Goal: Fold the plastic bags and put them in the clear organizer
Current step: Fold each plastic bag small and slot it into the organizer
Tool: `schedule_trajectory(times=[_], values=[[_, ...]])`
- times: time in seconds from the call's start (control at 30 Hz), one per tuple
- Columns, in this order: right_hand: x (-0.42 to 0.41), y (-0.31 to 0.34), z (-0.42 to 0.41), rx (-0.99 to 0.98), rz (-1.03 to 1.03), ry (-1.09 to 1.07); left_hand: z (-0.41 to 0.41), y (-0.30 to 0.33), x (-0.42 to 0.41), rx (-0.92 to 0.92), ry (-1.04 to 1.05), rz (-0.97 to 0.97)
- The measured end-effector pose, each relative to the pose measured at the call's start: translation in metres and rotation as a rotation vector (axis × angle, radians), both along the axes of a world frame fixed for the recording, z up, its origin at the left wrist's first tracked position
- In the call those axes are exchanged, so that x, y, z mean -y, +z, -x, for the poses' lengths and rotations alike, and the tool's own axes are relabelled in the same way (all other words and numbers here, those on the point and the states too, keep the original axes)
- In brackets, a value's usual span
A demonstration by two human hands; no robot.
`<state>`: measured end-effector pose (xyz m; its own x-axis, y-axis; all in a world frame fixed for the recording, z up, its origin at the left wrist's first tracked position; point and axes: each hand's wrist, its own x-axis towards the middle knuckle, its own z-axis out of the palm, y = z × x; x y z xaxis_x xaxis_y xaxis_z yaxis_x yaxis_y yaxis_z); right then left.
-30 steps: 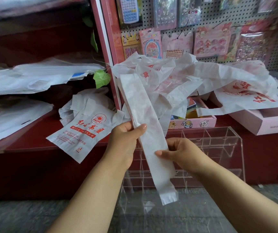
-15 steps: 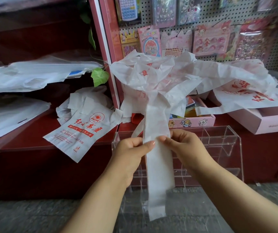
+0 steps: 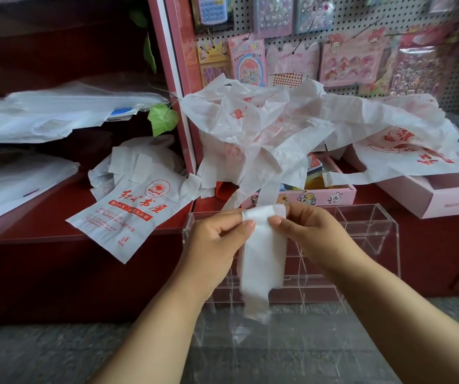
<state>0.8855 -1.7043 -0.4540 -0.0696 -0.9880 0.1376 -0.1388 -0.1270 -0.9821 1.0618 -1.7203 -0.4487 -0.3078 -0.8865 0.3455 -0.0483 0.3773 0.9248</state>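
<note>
Since a second ago the long strip of bag has swung from a slant to hang straight down, its top end has been doubled over, and both hands have come together at that fold. The left hand (image 3: 220,239) pinches the left edge of the folded plastic bag (image 3: 263,253) between thumb and forefinger; the right hand (image 3: 308,236) pinches the right edge the same way, with its other fingers curled behind. The bag is held in the air in front of the clear organizer (image 3: 367,231), which stands on the floor against the red shelf unit (image 3: 56,273).

The strip's long axis runs up and down: the folded end is at the top between the two hands, and the loose tail points down towards the floor, in front of the organizer's compartments.

The thin, slippery film could spring open if either pinch loosens, undoing the fold. The hanging tail may twist or bunch on the next fold, leaving a lopsided bundle that would not sit neatly in a compartment. The heap of loose bags (image 3: 278,128) on the pink boxes (image 3: 300,198) hangs close above, and a trailing handle could snag
</note>
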Motion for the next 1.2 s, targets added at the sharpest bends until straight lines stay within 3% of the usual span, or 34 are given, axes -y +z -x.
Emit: schedule_trajectory(times=[0.23,0.5,0.7,0.97,1.2], values=[[0.004,-0.004,0.009,0.056,-0.050,-0.018,0.000,-0.005,0.007,-0.239,-0.225,-0.366],[0.009,-0.011,0.011,0.084,-0.138,0.010,0.002,-0.008,0.009,-0.333,-0.425,-0.519],[0.010,-0.013,0.013,0.151,-0.169,0.050,0.002,-0.011,0.013,-0.272,-0.382,-0.581],[0.011,-0.015,0.008,-0.031,-0.143,-0.040,0.001,-0.012,0.015,-0.374,-0.304,-0.619],[0.009,-0.013,0.000,-0.032,-0.076,-0.077,0.001,-0.013,0.013,-0.397,-0.158,-0.564]])
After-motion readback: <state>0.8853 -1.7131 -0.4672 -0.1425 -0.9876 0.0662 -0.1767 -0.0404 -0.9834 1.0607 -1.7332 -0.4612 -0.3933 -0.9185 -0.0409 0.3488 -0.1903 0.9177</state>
